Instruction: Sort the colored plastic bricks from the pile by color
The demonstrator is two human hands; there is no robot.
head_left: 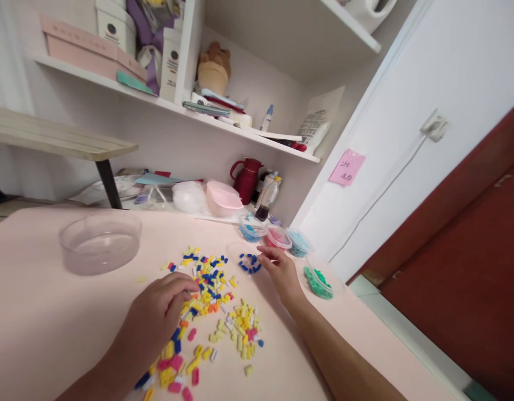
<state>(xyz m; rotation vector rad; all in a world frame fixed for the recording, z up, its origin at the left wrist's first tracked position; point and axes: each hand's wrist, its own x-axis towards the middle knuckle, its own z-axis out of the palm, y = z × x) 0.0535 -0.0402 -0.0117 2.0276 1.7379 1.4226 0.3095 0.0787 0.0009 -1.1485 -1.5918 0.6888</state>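
Scattered bricks (207,312) partly hidden under left hand (156,314), grip unclear; right hand (282,273) released beside dish (246,257).

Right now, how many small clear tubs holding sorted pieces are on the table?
5: blue tub, pink tub, teal tub, green tub, and one with dark-blue pieces by the right hand.

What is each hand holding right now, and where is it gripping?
Cannot be told. The left hand rests fingers-down on the pile of small bricks; the right hand reaches over the clear dish of blue bricks. Any pinched brick is hidden.
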